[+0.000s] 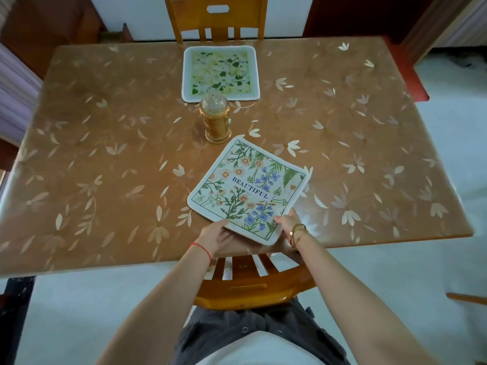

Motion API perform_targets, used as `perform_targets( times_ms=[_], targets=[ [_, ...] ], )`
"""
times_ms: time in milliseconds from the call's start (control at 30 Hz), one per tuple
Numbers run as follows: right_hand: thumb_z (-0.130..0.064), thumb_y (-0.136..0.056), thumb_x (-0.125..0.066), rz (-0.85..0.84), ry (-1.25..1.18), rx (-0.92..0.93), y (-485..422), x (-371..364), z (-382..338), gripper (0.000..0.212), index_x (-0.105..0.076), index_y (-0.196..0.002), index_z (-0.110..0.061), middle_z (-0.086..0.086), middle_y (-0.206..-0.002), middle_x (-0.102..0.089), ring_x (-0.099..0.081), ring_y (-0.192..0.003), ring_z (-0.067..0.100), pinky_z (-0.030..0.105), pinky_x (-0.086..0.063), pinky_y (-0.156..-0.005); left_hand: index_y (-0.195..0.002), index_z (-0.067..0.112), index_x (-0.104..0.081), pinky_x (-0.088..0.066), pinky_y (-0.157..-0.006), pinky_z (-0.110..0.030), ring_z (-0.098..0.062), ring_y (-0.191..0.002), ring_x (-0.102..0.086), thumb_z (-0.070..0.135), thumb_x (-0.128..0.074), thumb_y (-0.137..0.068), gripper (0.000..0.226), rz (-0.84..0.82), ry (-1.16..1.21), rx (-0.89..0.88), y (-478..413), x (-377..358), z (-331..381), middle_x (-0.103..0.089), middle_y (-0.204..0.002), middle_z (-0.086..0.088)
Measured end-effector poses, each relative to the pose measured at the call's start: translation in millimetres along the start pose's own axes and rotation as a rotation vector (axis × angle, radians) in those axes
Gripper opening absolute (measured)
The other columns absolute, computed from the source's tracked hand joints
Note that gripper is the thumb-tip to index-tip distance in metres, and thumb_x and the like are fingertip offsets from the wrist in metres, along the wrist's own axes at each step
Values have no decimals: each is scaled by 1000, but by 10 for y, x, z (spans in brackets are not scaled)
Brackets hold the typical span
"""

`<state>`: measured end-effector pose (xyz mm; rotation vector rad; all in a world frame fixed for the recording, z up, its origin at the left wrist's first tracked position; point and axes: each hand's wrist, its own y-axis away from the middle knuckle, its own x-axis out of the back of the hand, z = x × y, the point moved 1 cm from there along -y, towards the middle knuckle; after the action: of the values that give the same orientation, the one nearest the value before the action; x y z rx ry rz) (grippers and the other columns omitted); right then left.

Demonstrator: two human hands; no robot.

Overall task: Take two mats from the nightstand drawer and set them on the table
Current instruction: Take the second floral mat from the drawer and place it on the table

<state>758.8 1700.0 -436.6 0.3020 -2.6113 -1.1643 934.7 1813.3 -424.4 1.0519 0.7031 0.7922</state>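
Observation:
A square white mat [247,189] printed with flowers and the word BEAUTIFUL lies turned at an angle on the near middle of the brown table [105,154]. My left hand [216,235] grips its near left edge, thumb on top. My right hand [288,219] pinches its near right edge. A second mat [220,72], green and yellow floral with a white border, lies flat at the table's far middle, apart from both hands.
A golden lantern-like lamp [216,119] stands between the two mats, close to the near mat's far corner. One wooden chair [247,283] is tucked in at the near edge below my hands, another [216,19] at the far edge.

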Motion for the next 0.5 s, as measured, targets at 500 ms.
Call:
perform_targets(
  times_ms=[500],
  targets=[
    [-8, -90, -57, -56, 405, 142, -248, 389, -340, 36, -54, -126, -8, 6, -112, -63, -62, -102, 26, 39, -50, -94, -124, 7, -64, -59, -90, -43, -28, -101, -72, -3, -72, -83, 43, 201, -452, -302, -264, 698, 385, -71, -120, -13]
  ],
)
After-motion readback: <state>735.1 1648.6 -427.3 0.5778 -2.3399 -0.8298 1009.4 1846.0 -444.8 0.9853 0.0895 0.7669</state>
